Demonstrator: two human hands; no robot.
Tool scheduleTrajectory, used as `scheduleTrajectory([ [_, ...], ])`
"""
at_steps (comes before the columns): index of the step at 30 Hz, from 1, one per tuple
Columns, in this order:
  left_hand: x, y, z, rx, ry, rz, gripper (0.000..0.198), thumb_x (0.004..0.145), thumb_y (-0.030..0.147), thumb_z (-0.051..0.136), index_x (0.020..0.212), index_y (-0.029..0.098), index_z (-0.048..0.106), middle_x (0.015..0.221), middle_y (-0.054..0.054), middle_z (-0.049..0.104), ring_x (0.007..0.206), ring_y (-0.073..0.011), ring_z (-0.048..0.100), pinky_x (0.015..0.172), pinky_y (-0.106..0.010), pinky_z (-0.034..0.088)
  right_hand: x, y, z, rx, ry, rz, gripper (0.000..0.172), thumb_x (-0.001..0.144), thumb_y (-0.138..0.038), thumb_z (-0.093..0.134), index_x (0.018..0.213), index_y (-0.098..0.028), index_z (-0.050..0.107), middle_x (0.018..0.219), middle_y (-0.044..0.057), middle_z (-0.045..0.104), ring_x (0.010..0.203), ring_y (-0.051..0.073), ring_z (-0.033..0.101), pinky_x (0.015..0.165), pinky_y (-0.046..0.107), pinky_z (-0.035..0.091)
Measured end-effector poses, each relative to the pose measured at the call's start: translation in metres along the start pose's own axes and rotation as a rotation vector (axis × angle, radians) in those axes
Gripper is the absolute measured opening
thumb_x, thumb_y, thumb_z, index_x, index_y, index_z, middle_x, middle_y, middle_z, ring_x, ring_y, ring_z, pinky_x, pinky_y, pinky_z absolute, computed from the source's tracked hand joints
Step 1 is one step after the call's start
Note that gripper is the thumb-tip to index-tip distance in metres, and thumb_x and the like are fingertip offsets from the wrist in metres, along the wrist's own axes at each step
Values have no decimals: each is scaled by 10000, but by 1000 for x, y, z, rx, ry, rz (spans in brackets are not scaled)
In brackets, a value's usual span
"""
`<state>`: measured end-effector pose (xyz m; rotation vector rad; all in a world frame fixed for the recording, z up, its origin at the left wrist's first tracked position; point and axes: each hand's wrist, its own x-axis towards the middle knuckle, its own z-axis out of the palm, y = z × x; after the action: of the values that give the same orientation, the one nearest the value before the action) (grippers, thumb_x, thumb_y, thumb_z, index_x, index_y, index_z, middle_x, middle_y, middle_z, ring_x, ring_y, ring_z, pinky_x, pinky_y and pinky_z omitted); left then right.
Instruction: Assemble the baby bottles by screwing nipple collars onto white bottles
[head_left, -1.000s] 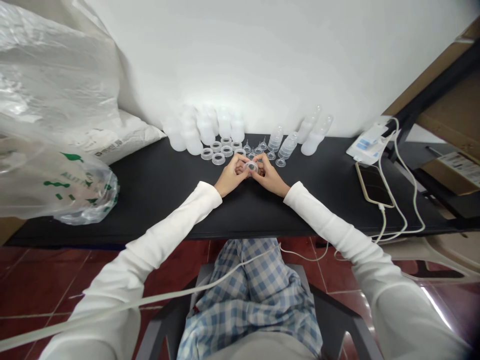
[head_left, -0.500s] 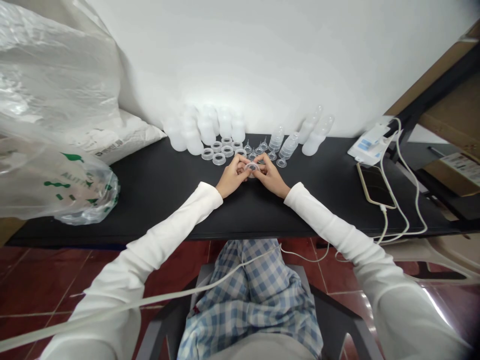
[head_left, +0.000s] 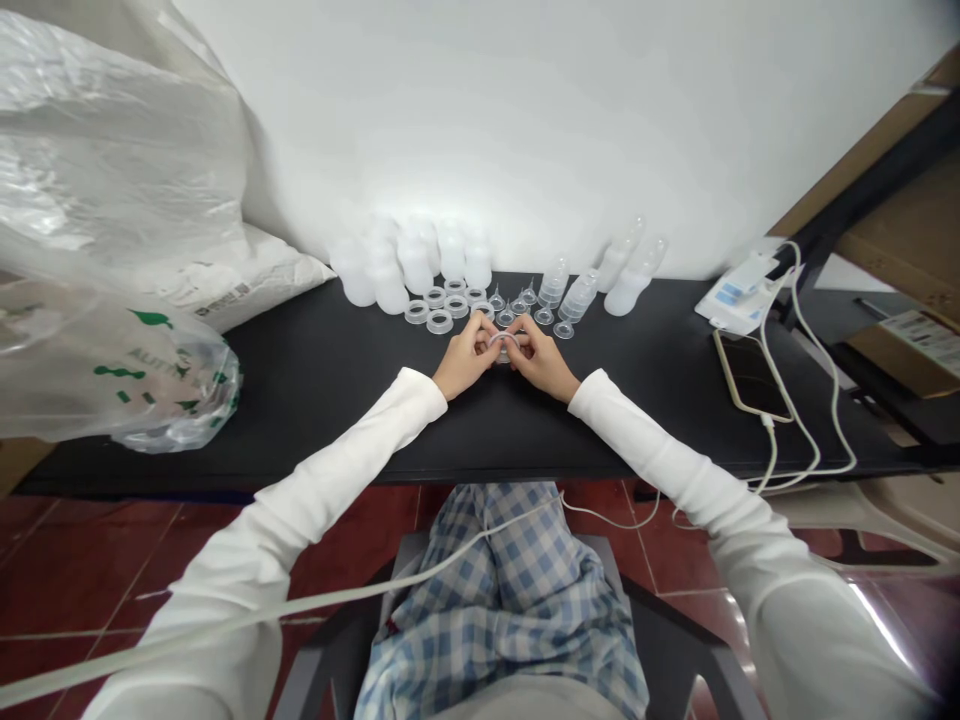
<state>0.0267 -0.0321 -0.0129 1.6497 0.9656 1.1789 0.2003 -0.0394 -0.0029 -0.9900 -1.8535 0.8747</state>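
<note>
The left hand [head_left: 466, 358] and the right hand [head_left: 543, 358] met over the black table [head_left: 337, 400], fingers curled and nearly closed, pinching 1 clear ring [head_left: 504, 356] between thumbs and fingertips. Being round, the ring had no marked long axis; its visible width ran left to right across the gap between the hands. Thumbs and fingers covered too much to tell exactly which way its opening faced.

The ring was well in from the table's near edge, with open tabletop between. Room was tighter beyond the knuckles: loose rings [head_left: 440, 321] lay just past the left hand and pointed clear teats [head_left: 565, 329] just past the right, with milky bottles [head_left: 389, 290] farther back along the wall. Sideways, open surface reached left to the plastic bag [head_left: 176, 375] and right to the phone [head_left: 752, 372], both well apart from the hands.
</note>
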Motion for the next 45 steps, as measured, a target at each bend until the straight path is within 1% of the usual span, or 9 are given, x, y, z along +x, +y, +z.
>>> scheduleTrajectory([
  [5,0,-2,0,-18,-24,-15,340,864,471,715,907,225,485,627,69,578,511,-79,539,532,-216,418,-1,0,0,-24,14,4,286,958,-514,554,941,-247,453,589,-81,521,491,101,467,517,247,351],
  [9,4,-4,-2,-121,-19,-25,408,854,529,706,1007,226,481,704,47,613,609,-107,610,574,-225,472,2,7,-1,165,-26,15,449,905,-619,618,1088,-260,419,703,-76,556,530,90,474,515,233,374],
  [15,9,2,-8,-164,37,96,435,848,580,699,1036,222,540,1039,-47,674,766,-118,654,703,-263,547,9,11,-7,431,12,141,576,878,-748,542,1156,-261,413,822,-51,562,524,82,478,471,233,390],
  [23,11,-12,-10,-101,31,160,254,868,286,669,1070,220,529,1118,-50,634,834,-117,694,773,-269,568,9,8,-8,324,91,40,503,768,-641,776,1002,-240,581,785,-43,529,591,78,424,517,235,366],
  [26,14,-15,-20,106,191,223,255,854,148,570,1092,220,513,1126,-72,642,1023,-177,688,874,-321,559,9,11,-11,290,195,11,516,728,-609,828,1002,-256,572,857,-32,521,635,88,436,574,250,411],
  [29,18,-13,-38,378,507,280,366,792,71,547,1128,207,499,1225,-123,590,1212,-242,597,1017,-408,510,8,11,-14,204,239,-41,510,729,-598,830,1005,-259,568,923,-11,503,665,99,425,576,257,401],
  [34,27,-7,-71,610,931,121,688,695,57,642,1320,160,374,1480,-223,365,1488,-348,320,1236,-544,259,5,6,-13,58,199,-76,451,794,-567,775,964,-253,499,969,13,478,673,106,409,545,262,373],
  [39,32,-7,-84,649,976,-62,862,711,170,735,1433,192,265,1557,-229,259,1520,-385,256,1229,-596,227,4,7,-12,11,188,-58,397,837,-531,724,931,-254,456,916,1,426,693,118,416,563,269,399],
  [45,37,-12,-90,655,972,-271,852,695,255,806,1393,184,323,1446,-205,412,1376,-383,438,1169,-582,327,6,8,-14,-19,207,-66,312,803,-367,710,913,-246,444,924,1,429,686,112,428,556,269,402],
])
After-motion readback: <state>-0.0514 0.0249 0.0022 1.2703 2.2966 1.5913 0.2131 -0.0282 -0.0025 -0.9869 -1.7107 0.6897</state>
